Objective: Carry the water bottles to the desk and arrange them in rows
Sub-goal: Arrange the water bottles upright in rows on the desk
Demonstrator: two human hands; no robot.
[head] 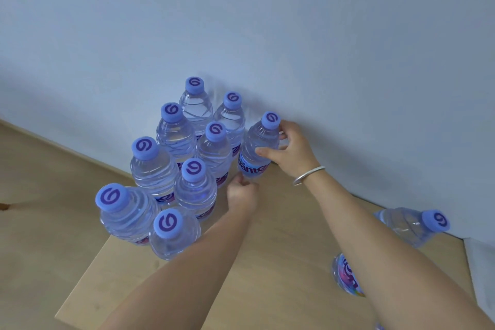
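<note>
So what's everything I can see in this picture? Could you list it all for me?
standing bottles: eight, clear with blue caps, in two rows on the desk running towards the wall
held bottle: one, clear with a blue cap, at the wall end, starting a third row on the right
lying bottle: one, clear with a blue cap, on its side at the desk's right, partly behind the right forearm
desk: one, light wood, against the wall
wall: pale blue-white, behind the desk
floor: light wood, at left
bracelet: one, silver, on the right wrist
left hand: fingers curled at the held bottle's base
right hand: grips the held bottle's upper body
</note>
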